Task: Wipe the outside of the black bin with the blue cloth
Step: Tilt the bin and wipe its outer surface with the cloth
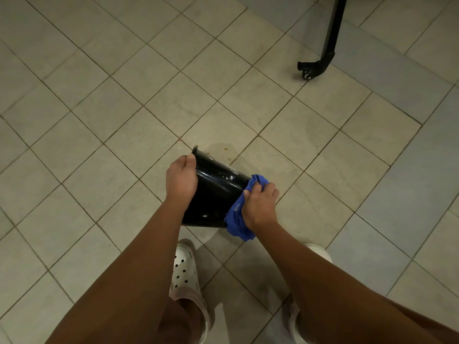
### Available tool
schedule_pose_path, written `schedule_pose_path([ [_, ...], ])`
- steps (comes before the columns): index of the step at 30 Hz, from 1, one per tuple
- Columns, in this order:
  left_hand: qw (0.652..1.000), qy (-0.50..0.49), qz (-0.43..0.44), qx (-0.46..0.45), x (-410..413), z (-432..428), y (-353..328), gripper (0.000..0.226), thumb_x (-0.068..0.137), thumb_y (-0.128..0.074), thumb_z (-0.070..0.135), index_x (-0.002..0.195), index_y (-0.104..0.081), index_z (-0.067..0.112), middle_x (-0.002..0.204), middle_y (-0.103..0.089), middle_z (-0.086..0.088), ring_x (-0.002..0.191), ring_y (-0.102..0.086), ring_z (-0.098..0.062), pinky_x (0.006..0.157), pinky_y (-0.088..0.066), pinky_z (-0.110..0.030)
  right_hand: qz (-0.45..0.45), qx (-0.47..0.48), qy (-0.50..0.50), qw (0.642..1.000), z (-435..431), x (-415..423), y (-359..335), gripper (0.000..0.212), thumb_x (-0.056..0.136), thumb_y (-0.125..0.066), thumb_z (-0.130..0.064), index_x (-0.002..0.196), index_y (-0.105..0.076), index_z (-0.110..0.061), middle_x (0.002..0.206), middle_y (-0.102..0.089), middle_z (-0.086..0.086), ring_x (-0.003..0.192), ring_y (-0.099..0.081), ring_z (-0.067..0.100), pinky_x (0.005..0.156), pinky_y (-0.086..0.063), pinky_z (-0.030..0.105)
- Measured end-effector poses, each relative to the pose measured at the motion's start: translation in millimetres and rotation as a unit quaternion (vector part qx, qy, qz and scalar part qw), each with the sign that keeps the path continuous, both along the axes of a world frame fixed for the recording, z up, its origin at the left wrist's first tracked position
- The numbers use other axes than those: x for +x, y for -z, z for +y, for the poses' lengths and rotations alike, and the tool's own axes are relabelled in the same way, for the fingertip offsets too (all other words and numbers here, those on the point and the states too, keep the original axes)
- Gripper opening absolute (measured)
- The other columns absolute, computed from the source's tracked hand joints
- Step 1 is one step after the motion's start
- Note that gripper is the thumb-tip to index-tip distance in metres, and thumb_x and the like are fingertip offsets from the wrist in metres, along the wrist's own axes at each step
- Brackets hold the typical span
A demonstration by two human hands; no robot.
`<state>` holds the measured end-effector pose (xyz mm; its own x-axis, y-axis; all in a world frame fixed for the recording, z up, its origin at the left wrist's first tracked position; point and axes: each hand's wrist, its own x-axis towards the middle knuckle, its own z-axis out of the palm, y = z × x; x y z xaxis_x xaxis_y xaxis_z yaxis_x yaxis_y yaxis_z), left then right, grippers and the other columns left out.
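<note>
Just in front of the white shoe [185, 266], the black bin [216, 194] lies tipped on its side over the tiled floor [99, 120]. I cannot tell if it touches the floor. The left hand [181, 180] grips the bin's open rim, with its fingers curled over the edge. The right hand [260, 204], up and to the right of the shoe, holds the blue cloth [238, 224] bunched in bent fingers and presses it on the bin's closed end. The bin looks light, hard and shiny, so I think it could slip or roll. The rim seems the best place to hold it, because fingers can hook there. The cloth looks soft and floppy, so it likely works best held in a bunch.
</note>
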<state>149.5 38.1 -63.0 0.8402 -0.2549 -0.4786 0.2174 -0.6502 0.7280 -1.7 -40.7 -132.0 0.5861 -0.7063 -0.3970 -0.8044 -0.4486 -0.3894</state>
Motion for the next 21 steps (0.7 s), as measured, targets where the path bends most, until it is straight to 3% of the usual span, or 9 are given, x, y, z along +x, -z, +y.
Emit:
schedule_pose_path([
  [4,0.999,0.002,0.023,-0.022,4,1,-1,0.032,0.103,-0.041,0.032,0.097,-0.065,0.011,0.099,-0.065,-0.015,0.100,-0.063,-0.032,0.093,-0.049,-0.044,-0.099,0.006,-0.056,0.993,2,0,8,0.044,0.099,-0.037,-0.024,0.136,-0.037,-0.001,0.138,-0.031,0.022,0.123,-0.030,0.034,0.109,-0.029,0.042],
  [8,1.000,-0.012,0.016,-0.024,2,0,0,0.033,0.103,-0.041,0.033,0.097,-0.065,0.010,0.097,-0.065,-0.013,0.098,-0.063,-0.031,0.093,-0.049,-0.046,-0.078,0.072,-0.044,0.993,-10,4,13,0.052,0.100,-0.033,-0.030,0.145,-0.025,-0.006,0.152,-0.012,0.016,0.139,-0.012,0.031,0.116,-0.016,0.042],
  [12,1.000,-0.009,0.004,-0.021,1,0,1,0.036,0.102,-0.041,0.033,0.096,-0.064,0.006,0.095,-0.065,-0.017,0.095,-0.063,-0.032,0.092,-0.049,-0.047,-0.032,0.049,0.026,0.998,0,1,5,0.044,0.100,-0.030,-0.031,0.135,-0.032,-0.005,0.140,-0.023,0.018,0.127,-0.024,0.030,0.111,-0.024,0.041],
  [16,0.999,-0.004,0.026,-0.025,3,1,0,0.034,0.102,-0.039,0.033,0.099,-0.064,0.010,0.098,-0.064,-0.013,0.100,-0.062,-0.032,0.094,-0.048,-0.047,-0.120,-0.019,-0.022,0.992,18,-5,9,0.025,0.094,-0.046,-0.016,0.116,-0.048,-0.004,0.131,-0.036,0.021,0.120,-0.034,0.034,0.103,-0.037,0.048],
  [21,1.000,0.012,0.024,-0.015,2,-2,-1,0.035,0.102,-0.037,0.034,0.106,-0.063,0.011,0.105,-0.064,-0.016,0.103,-0.061,-0.033,0.096,-0.049,-0.050,-0.180,-0.024,-0.133,0.974,20,2,7,0.053,0.090,-0.053,-0.011,0.140,-0.034,-0.010,0.147,-0.026,0.016,0.138,-0.023,0.036,0.112,-0.024,0.050],
])
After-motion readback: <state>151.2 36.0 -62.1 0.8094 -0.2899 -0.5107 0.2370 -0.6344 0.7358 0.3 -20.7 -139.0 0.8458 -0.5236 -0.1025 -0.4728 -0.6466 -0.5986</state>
